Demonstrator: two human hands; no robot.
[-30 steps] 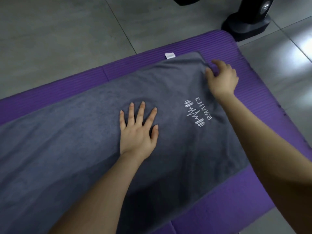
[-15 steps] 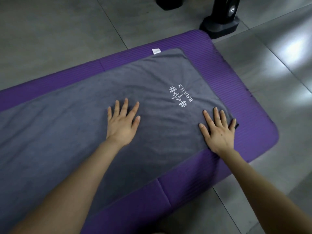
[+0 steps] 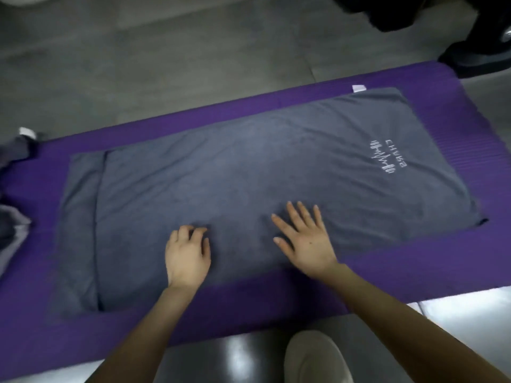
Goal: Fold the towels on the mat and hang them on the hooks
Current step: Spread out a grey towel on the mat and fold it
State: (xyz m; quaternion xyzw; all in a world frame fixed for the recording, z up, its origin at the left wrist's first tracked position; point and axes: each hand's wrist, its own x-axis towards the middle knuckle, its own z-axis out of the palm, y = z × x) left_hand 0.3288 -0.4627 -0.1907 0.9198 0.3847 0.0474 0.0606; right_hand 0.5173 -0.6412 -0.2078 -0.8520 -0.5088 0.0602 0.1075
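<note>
A grey towel (image 3: 249,172) lies folded flat on the purple mat (image 3: 401,261), with white embroidered lettering near its right end and a white tag at its far right corner. Its lower layer sticks out at the left end. My left hand (image 3: 188,255) rests on the towel near its front edge, with the fingers curled down onto the cloth. My right hand (image 3: 307,241) lies flat on the towel with the fingers spread. No hooks are in view.
More grey cloth (image 3: 13,172) lies bunched at the mat's left end. A black stand base (image 3: 481,59) sits on the tiled floor beyond the mat's far right corner. My shoe (image 3: 315,357) is on the floor just in front of the mat.
The view has pulled back and swung left, so the towel's left end shows. Both hands have slid left along the towel toward its front edge. My left fingers have curled.
</note>
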